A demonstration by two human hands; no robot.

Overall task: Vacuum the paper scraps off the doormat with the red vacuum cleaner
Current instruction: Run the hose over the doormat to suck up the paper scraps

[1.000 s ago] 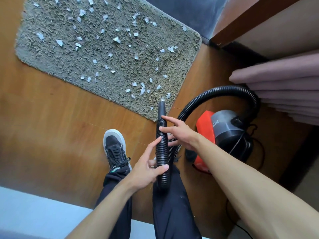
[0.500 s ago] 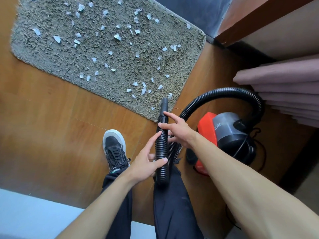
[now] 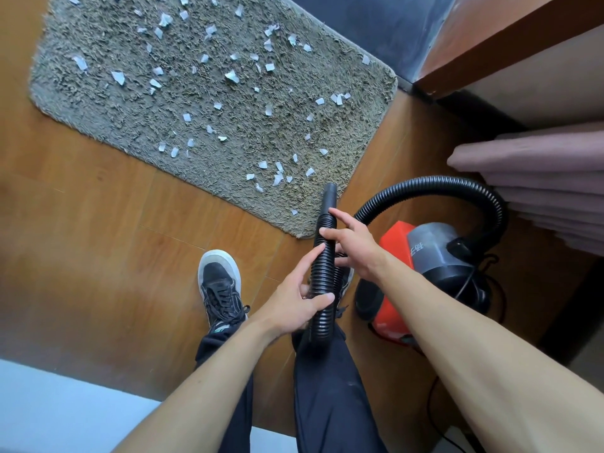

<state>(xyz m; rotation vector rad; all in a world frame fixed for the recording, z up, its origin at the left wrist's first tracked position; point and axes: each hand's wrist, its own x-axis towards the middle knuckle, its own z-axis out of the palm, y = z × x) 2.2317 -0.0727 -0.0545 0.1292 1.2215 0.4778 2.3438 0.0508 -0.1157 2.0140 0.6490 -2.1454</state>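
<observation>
A shaggy grey doormat (image 3: 137, 103) lies on the wooden floor ahead, strewn with several white paper scraps (image 3: 232, 76). The red and grey vacuum cleaner (image 3: 421, 256) sits on the floor to the right. Its black ribbed hose (image 3: 322, 289) loops over the body and comes up between my hands. My left hand (image 3: 294, 302) is wrapped around the lower hose. My right hand (image 3: 353, 245) grips it higher up, fingers partly spread. The smooth nozzle tip (image 3: 329, 194) points at the mat's near right corner, just above the pile.
My left shoe (image 3: 219, 282) stands on the floor close to the mat's near edge. A pink folded curtain or fabric (image 3: 539, 178) and a wooden frame (image 3: 510, 44) crowd the right side. The vacuum's black power cord (image 3: 474, 282) trails behind its body.
The view has drifted slightly, so the mat sits a little further right and lower in the frame. Both hands keep their hold on the hose, with the nozzle still at the mat's corner.
</observation>
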